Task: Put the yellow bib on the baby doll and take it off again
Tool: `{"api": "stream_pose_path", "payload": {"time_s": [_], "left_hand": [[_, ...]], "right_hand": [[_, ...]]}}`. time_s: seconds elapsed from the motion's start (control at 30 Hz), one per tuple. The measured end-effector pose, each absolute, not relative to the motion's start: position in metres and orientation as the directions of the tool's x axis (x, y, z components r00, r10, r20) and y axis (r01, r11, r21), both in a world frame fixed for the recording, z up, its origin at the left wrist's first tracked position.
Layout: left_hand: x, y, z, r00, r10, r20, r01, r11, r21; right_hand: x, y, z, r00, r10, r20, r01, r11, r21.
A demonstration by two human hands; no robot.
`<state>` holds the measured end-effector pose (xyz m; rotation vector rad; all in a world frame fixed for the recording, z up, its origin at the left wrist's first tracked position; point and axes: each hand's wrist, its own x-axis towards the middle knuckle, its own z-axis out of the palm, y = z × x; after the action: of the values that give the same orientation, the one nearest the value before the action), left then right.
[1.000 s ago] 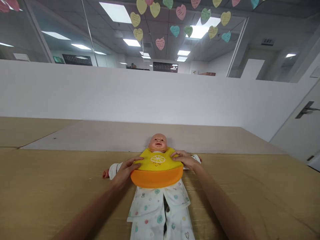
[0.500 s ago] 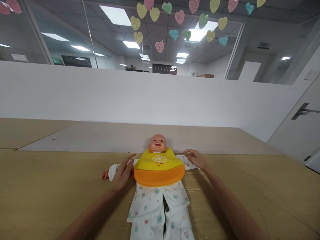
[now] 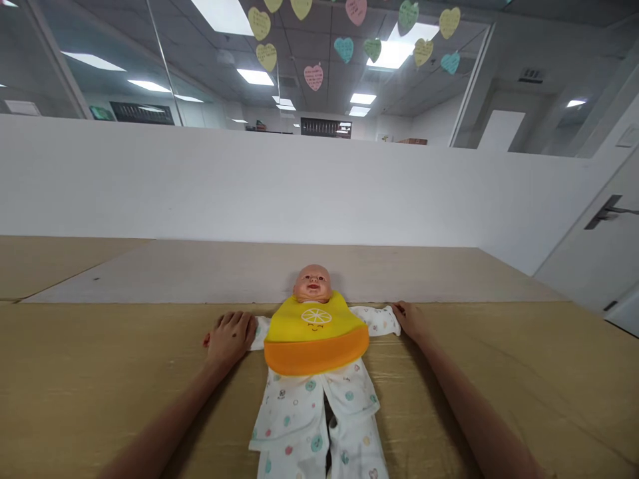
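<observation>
Left hand [image 3: 230,336] lies flat, fingers together, over one sleeve of the doll [image 3: 313,283]; right hand [image 3: 410,319] rests flat at the other cuff. Doll lies face up, arms out, on the table [image 3: 100,372], its yellow bib [image 3: 312,326] ending in an orange pocket [image 3: 317,356] (contents not visible).

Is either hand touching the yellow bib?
No, the left hand and right hand rest out at the doll's sleeves, apart from the bib.

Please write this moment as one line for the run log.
left hand: on doll sleeve | right hand: at other cuff | bib: on chest
</observation>
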<state>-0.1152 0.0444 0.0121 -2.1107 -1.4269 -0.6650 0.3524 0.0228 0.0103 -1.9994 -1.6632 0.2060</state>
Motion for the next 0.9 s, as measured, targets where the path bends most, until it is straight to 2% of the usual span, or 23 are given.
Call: {"api": "stream_pose_path", "payload": {"time_s": [0.1,0.3,0.63,0.9], "left_hand": [[-0.116,0.055,0.013,0.353,0.675,0.648,0.931,-0.324,-0.17],[-0.112,0.066,0.014,0.354,0.663,0.66,0.928,-0.338,-0.158],[-0.118,0.046,0.012,0.316,0.648,0.693,0.945,-0.283,-0.166],[-0.123,0.046,0.005,0.311,0.64,0.703,0.941,-0.311,-0.133]], "right_hand": [[0.354,0.018,0.013,0.208,0.959,0.191,0.863,-0.088,-0.498],[0.36,0.007,0.006,0.182,0.962,0.201,0.885,-0.071,-0.46],[0.362,-0.008,0.002,0.209,0.954,0.214,0.852,-0.071,-0.518],[0.356,-0.02,0.009,0.112,0.946,0.303,0.764,0.113,-0.635]]}}
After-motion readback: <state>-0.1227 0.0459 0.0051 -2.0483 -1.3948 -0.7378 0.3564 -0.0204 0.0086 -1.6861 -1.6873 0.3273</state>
